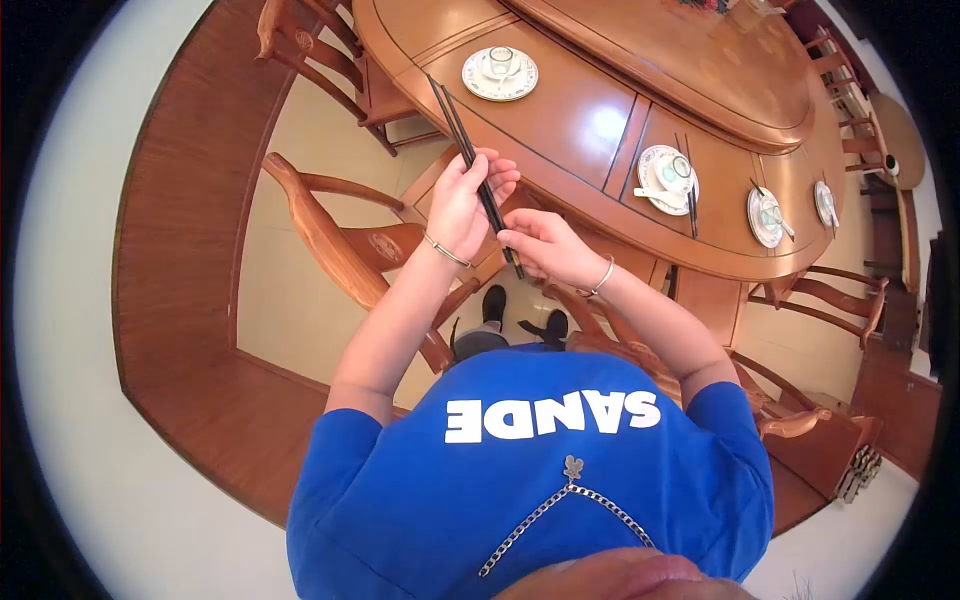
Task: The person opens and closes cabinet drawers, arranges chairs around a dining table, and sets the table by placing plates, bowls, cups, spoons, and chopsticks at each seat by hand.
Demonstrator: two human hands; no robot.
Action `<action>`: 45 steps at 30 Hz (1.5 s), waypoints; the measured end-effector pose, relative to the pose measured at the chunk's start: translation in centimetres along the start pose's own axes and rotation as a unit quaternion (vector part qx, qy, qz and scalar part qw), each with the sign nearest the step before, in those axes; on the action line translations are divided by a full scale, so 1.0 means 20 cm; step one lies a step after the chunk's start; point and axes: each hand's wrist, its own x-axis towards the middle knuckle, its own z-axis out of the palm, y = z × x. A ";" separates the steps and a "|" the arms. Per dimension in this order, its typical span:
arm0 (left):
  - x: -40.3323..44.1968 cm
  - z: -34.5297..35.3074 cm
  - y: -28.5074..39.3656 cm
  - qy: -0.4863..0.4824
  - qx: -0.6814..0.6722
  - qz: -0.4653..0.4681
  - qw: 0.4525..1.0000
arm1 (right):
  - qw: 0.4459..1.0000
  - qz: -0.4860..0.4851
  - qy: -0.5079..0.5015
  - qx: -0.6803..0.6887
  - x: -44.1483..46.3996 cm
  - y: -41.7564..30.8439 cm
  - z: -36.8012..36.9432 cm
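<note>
A pair of black chopsticks [463,133] slants across both my hands near the table's edge. Their upper ends spread slightly apart, beyond my left hand. My left hand [465,203] has its thumb over the middle of the chopsticks, with the fingers curled behind them. Lower down, my right hand [550,246] pinches them near their other ends. The closest place setting is a patterned plate [480,88] with a small bowl and a glass [501,60] stacked on it.
Along the wooden table [570,140] are more settings, one plate [672,200] with dark chopsticks [692,205] beside it. A raised round centre [700,70] occupies the far side. Wooden chairs [330,235] stand around the table, close to my legs.
</note>
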 end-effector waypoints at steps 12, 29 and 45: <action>-0.25 -0.35 0.45 0.074 0.140 0.202 0.966 | 0.945 -0.061 0.318 -0.049 0.96 0.17 -0.73; -0.71 -0.99 0.57 0.323 0.107 0.240 0.909 | 0.945 0.089 0.313 -0.029 1.48 0.26 -1.07; -0.44 -0.59 0.58 0.053 0.166 0.265 0.948 | 0.575 -0.066 0.275 -0.768 -0.32 -0.60 -0.83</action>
